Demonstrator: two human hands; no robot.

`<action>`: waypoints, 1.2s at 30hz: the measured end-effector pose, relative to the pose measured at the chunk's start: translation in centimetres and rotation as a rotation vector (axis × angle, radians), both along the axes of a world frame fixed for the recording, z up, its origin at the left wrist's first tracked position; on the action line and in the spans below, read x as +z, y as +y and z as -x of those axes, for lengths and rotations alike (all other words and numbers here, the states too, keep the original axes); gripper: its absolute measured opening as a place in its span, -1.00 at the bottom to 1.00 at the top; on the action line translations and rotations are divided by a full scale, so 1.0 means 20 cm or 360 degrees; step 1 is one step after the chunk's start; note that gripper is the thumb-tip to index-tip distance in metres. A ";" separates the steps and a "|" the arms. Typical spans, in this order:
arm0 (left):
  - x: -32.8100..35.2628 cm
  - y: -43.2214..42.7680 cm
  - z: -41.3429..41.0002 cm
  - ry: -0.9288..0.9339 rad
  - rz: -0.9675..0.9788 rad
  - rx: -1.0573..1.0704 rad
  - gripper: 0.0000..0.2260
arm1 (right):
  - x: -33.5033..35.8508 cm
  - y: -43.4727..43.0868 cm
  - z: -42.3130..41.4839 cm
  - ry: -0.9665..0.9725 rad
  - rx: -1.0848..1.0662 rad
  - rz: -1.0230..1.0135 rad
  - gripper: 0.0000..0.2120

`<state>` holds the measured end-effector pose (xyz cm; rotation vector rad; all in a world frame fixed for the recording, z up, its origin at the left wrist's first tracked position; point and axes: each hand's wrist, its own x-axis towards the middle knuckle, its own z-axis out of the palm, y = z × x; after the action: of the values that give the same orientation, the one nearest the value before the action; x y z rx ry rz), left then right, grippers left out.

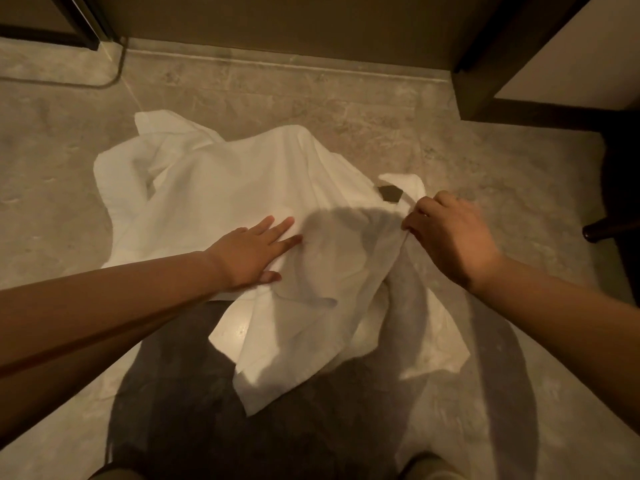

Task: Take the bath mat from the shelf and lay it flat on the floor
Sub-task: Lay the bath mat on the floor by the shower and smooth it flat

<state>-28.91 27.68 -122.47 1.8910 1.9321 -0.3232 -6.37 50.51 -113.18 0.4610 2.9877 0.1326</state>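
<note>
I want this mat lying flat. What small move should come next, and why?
Probably draw the right hand outward and down. It pinches a raised fold of the bath mat, which is still bunched and creased on the floor, while the left hand lies flat on it as an anchor.

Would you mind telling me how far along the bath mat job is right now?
Done: the white bath mat is off the shelf and down on the stone floor. In hand: the left hand rests open on the cloth while the right hand pinches a raised fold. Left: it lies bunched and creased, corners folded over, so it needs spreading flat.
</note>
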 end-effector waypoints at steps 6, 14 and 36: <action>0.04 0.00 -0.01 0.0000 0.0026 -0.0006 -0.34 | -0.02 0.04 -0.18 -0.0098 -0.0240 0.0050 -0.83; 0.03 0.00 -0.02 0.0027 0.0054 0.0007 -0.35 | -0.10 0.00 -0.22 -0.0251 -0.0497 0.0153 -0.75; 0.03 -0.09 -0.08 0.0104 -0.0018 -0.0053 -0.29 | -0.45 0.02 -0.13 -0.0545 -0.0982 0.0814 -0.27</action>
<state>-27.38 25.85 -121.95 1.9445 1.9497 -0.3895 -3.74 50.85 -122.14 1.1094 2.2928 -0.5310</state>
